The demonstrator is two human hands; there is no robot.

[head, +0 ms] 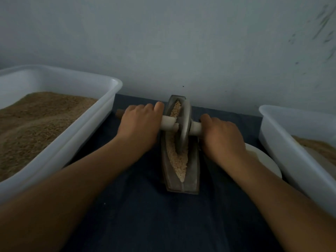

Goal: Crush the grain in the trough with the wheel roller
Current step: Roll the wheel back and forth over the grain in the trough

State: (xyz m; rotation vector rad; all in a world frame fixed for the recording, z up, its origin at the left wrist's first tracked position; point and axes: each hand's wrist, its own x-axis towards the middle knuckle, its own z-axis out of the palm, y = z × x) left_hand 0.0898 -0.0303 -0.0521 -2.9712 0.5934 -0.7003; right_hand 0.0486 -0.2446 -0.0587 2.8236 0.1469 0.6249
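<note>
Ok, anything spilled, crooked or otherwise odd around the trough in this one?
Nothing stands out. The grain lies inside the trough, none seen on the dark cloth. The wheel roller stands in the groove, with the left hand and right hand gripping its handles.

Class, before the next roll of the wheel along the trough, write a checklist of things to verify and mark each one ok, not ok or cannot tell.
1. Left hand grips its handle: ok.
2. Right hand grips its handle: ok.
3. Wheel sits in the trough, not on its rim: ok.
4. Grain lies ahead of and behind the wheel: ok.
5. Trough held firm on the dark cloth: cannot tell.
6. Grain crushed fine enough: cannot tell.
</note>
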